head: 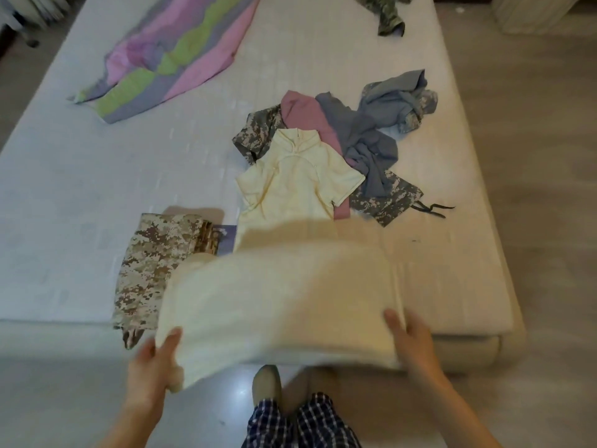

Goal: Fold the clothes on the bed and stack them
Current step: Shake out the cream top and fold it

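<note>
A long cream dress [290,195] lies lengthwise on the white bed [97,189], collar away from me. Its lower hem is lifted off the bed and blurred. My left hand [155,360] grips the hem's left corner and my right hand [410,341] grips the right corner, both near the bed's front edge. A folded tan camouflage garment [151,263] lies left of the dress, partly under the raised hem. Behind the dress sits a loose pile: a pink garment [307,118], a grey-blue garment [371,134] and grey camouflage pieces [387,198].
A pink, green and purple striped sheet [174,56] lies at the bed's far left. Another camouflage garment [387,11] lies at the far edge. Wooden floor [549,189] runs along the right. My checked trousers [303,425] and a foot [266,383] show below.
</note>
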